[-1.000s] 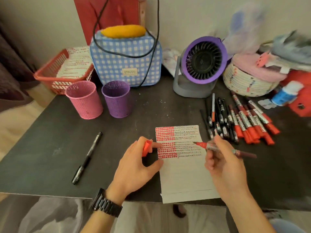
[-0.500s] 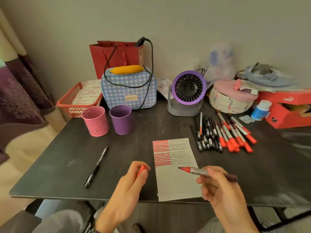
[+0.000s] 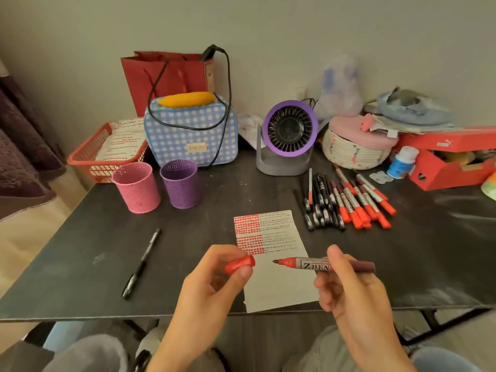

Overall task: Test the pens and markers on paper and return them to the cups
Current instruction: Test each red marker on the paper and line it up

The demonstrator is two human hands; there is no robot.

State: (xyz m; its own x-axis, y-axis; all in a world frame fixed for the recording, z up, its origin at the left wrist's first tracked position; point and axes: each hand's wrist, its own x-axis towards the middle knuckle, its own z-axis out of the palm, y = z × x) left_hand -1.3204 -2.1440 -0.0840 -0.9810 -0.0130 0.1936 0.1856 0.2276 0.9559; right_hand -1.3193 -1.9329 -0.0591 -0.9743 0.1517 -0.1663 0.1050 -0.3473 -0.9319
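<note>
Your left hand pinches the red cap between thumb and forefinger, open mouth facing 3 o'clock. The fingers of your right hand are clamped on the barrel of the red marker, whose bare tip points to 9 o'clock at the cap, close to it but not touching. Both are held over the test paper. If the tip meets the cap off-axis, expect ink on your left fingertips. If the tip dips, expect a stray mark on the sheet. A cap not pressed fully home would likely let the marker dry out in the cup. The paper's lower edge lies at the near table edge, at 6 o'clock, so a dragging wrist could pull it off. A loose black pen lies at 9 o'clock from the paper, where a left-hand sweep could knock it towards that edge. The pink cup and purple cup stand at 10 o'clock, with bare tabletop between them and you. The untested pile of pens and markers lies at 1 o'clock, just beside the paper. Keep your right forearm off it.
</note>
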